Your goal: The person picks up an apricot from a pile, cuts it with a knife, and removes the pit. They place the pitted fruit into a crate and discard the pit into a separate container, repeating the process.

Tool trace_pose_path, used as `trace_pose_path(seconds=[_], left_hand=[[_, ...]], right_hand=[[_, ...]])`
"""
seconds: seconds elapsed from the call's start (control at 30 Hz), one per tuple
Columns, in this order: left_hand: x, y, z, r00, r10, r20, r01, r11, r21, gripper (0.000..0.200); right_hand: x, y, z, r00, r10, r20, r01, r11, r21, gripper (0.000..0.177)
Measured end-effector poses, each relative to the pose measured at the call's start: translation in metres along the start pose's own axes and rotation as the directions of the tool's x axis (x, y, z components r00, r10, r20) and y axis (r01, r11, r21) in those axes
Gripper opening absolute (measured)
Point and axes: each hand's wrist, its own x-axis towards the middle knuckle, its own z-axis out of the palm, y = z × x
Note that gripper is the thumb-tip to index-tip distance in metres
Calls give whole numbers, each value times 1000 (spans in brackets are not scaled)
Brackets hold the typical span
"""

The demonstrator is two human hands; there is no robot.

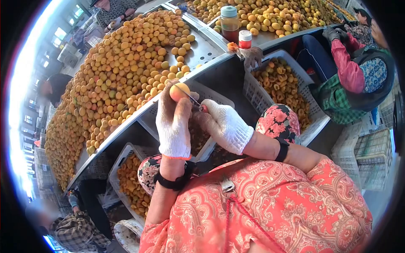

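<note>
A metal table [206, 45] runs slantwise across the scene, its near edge just beyond the person's hands. On it spreads a large heap [122, 63] of orange-yellow apricots, with some loose ones near the edge. To the right sits a co-worker [358, 78] in pink sleeves and dark gloves, hands brought together. Below the edge stand a right crate [318, 122] and a left crate [113, 175], both holding cut, darker pieces; a middle crate [147, 122] lies partly hidden under the hands.

The left hand [174, 126], in a white glove with soiled fingers, stands upright on a raised forearm, wrist nearly straight, its fingers and thumb closed around an apricot. The right hand [225, 124], gloved likewise, comes in from the right on a slanting forearm, back of the hand up, fingers curled tight on a knife. The two hands meet closely at the fingertips; whether they touch, I cannot tell.

On the table's edge stand a bottle [229, 24] and, just beside it, a smaller jar [244, 39]. The held apricot [179, 90] sits atop the left hand, and the thin knife [203, 109] has its blade across it.
</note>
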Motion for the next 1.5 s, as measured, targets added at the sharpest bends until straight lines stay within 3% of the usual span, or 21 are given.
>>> trace_pose_path(seconds=[0.07,0.17,0.23,0.3,0.4,0.47,0.53,0.6,0.63,0.67,0.73,0.77,0.87,0.93,1.0,1.07,1.27,1.3,1.4,1.47,1.5], left_hand=[[-2,2,-5,997,-9,72,2,995,97,32],[-1,-14,-3,999,37,14,-38,999,38,34],[4,-25,-2,996,-43,-76,35,994,-105,36],[4,-26,0,996,-75,-42,66,982,-178,37],[0,-27,8,988,-152,-11,142,946,-293,40],[-3,-22,18,962,-262,-81,213,901,-378,44],[-1,-25,13,950,-297,-95,242,895,-375,50],[3,-20,0,945,-321,-61,299,925,-234,46],[1,-8,-3,963,-263,53,268,948,-174,37],[2,-10,-2,964,-261,57,267,948,-173,37],[5,-16,-2,999,-27,20,27,998,-49,33],[6,-16,-1,1000,-25,19,26,999,-48,33],[3,-15,2,997,-75,8,76,993,-93,33],[2,-15,4,969,-243,53,248,921,-301,38],[3,-16,8,958,-287,6,275,909,-313,44],[4,-10,13,949,-309,-54,279,910,-305,37],[2,-18,11,969,-247,-5,229,903,-364,32],[1,-17,9,965,-263,23,251,887,-387,31],[0,-15,7,960,-277,27,271,909,-316,41],[1,-13,8,964,-263,27,254,895,-367,43],[1,-5,12,981,-174,85,194,903,-383,44]], right_hand=[[-2,8,4,997,-74,-27,76,993,90,18],[-1,8,9,999,27,17,-29,981,193,18],[0,16,14,998,59,28,-64,966,250,16],[1,18,12,995,89,35,-95,949,300,14],[0,13,8,999,51,18,-54,965,258,16],[1,13,8,999,2,-48,-3,1000,-5,21],[0,13,11,993,-64,-99,64,998,1,20],[0,14,10,980,-127,-151,129,992,4,20],[-1,14,7,990,-93,-105,94,996,-2,19],[-1,14,5,996,-60,-61,60,998,-10,18],[0,17,7,993,-92,-78,90,996,-18,19],[0,18,9,988,-121,-92,119,992,-27,20],[1,19,8,993,-88,-76,77,987,-138,22],[1,13,5,990,-92,-102,73,981,-179,21],[2,12,5,986,-104,-129,74,974,-216,20],[4,19,5,982,-130,-134,93,963,-251,20],[5,29,11,988,-104,-117,94,992,-89,27],[6,31,13,980,-145,-139,128,984,-123,27],[4,14,6,996,-53,-77,34,974,-226,21],[2,11,5,994,-74,-79,63,989,-136,21],[2,15,7,988,-116,-101,104,987,-120,20]])
